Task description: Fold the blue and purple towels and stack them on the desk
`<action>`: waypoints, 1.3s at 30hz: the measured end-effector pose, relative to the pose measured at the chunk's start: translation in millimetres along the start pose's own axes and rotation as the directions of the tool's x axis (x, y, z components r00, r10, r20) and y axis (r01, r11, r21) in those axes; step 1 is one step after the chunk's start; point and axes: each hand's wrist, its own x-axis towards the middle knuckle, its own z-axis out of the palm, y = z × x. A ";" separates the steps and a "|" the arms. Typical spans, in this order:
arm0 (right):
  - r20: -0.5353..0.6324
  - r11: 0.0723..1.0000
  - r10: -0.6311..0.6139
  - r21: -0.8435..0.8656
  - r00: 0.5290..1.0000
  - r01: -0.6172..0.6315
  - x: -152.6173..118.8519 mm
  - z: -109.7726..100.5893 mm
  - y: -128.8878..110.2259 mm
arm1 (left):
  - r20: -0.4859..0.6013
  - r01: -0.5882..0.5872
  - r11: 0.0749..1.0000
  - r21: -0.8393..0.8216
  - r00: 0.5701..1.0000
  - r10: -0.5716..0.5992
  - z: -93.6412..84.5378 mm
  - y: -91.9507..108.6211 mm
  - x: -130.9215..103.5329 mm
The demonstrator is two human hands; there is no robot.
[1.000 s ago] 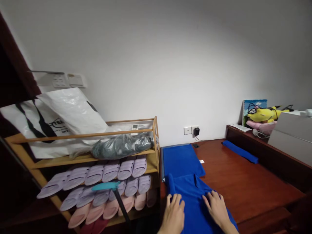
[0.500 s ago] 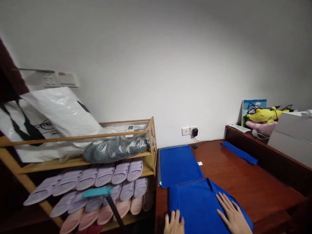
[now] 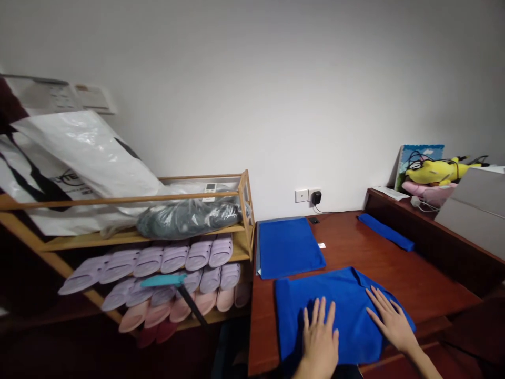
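Note:
A blue cloth (image 3: 339, 295) lies spread at the front of the brown desk, with a fold along its upper right edge. My left hand (image 3: 320, 331) rests flat on its lower middle, fingers stretched out. On its right part lies my right hand (image 3: 389, 318), fingers also extended, close to the folded edge. Behind it a flat folded blue cloth (image 3: 290, 247) lies near the wall, with a greyish layer showing at its left side. A narrow blue strip of folded cloth (image 3: 385, 231) sits at the desk's far right.
Left of the desk (image 3: 426, 287) stands a wooden rack (image 3: 246, 221) holding several purple slippers (image 3: 199, 255), pink slippers and plastic-wrapped bundles. A raised ledge at right carries a yellow plush toy (image 3: 437, 172) and white boxes (image 3: 473, 205). A black plug (image 3: 316, 198) sits in the wall socket.
My left hand has moved right and farther onto the front blue cloth. My right hand stays by the folded edge. The view has tilted down, showing more of the cloth's near edge.

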 end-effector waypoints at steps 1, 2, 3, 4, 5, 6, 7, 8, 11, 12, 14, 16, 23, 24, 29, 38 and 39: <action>-0.005 1.000 0.012 -0.008 1.000 -0.012 -0.3 -1.2 4.4 | 0.017 0.068 0.998 -0.011 0.998 -0.067 8.3 0.4 1.6; -0.011 1.000 0.020 -0.013 1.000 -0.020 -0.6 -2.5 8.4 | 0.030 0.139 0.990 -0.010 0.990 -0.139 12.1 -2.4 0.9; -0.016 1.000 0.023 -0.016 1.000 -0.023 -0.8 -3.7 11.9 | 0.040 0.197 0.980 -0.001 0.980 -0.197 11.0 -8.0 -2.3; -0.019 1.000 0.019 -0.018 1.000 -0.019 -0.9 -4.6 14.6 | 0.043 0.235 0.972 0.015 0.971 -0.235 5.8 -15.7 -7.9; -0.020 1.000 0.011 -0.021 1.000 -0.012 -1.1 -5.1 16.6 | 0.040 0.267 0.963 0.040 0.963 -0.268 -2.9 -25.1 -15.7; -0.021 1.000 0.004 -0.024 1.000 -0.004 -1.4 -4.9 18.0 | 0.024 0.295 0.953 0.072 0.954 -0.298 -13.7 -35.6 -25.3; -0.023 1.000 -0.002 -0.030 1.000 0.001 -1.8 -4.0 19.0 | 0.007 0.323 0.940 0.104 0.945 -0.326 -25.4 -46.6 -36.2; -0.027 0.999 -0.006 -0.036 1.000 0.005 -2.3 -2.4 20.0 | -0.021 0.364 0.922 0.131 0.931 -0.365 -36.9 -57.8 -47.7; -0.055 0.999 -0.015 -0.052 0.998 0.012 -4.0 5.5 24.1 | -0.072 0.460 0.867 0.191 0.887 -0.455 -63.3 -89.6 -81.3; -0.066 0.998 -0.019 -0.054 0.998 0.016 -4.6 8.5 26.0 | -0.086 0.494 0.847 0.197 0.869 -0.487 -69.0 -98.9 -90.7; -0.081 0.999 -0.029 -0.048 0.996 0.025 -5.7 14.1 29.8 | -0.098 0.559 0.810 0.177 0.829 -0.551 -77.1 -114.1 -104.9; -0.083 0.999 -0.043 -0.033 0.996 0.041 -6.7 17.7 32.4 | -0.105 0.607 0.780 0.153 0.794 -0.598 -82.4 -121.5 -111.8; -0.060 0.999 -0.035 0.017 0.998 0.036 -9.7 11.2 30.8 | -0.211 0.432 0.898 0.090 0.889 -0.406 -66.6 -84.3 -86.2; -0.052 0.999 -0.039 0.024 0.998 0.041 -9.6 9.2 31.7 | -0.207 0.399 0.914 0.072 0.903 -0.378 -61.0 -81.6 -82.7; -0.023 0.997 -0.023 0.075 0.999 0.024 -1.5 9.4 53.1 | -0.221 0.423 0.897 -0.131 0.869 -0.442 -47.1 -120.3 -91.0; -0.036 0.975 0.135 -0.174 0.990 -0.139 32.3 15.7 71.9 | 0.122 0.260 0.166 -0.951 0.812 -0.570 -46.1 -189.1 -84.7; -0.029 0.963 0.135 -0.233 0.990 -0.138 35.8 12.3 66.0 | 0.163 0.271 0.111 -0.956 0.809 -0.564 -44.6 -190.1 -80.7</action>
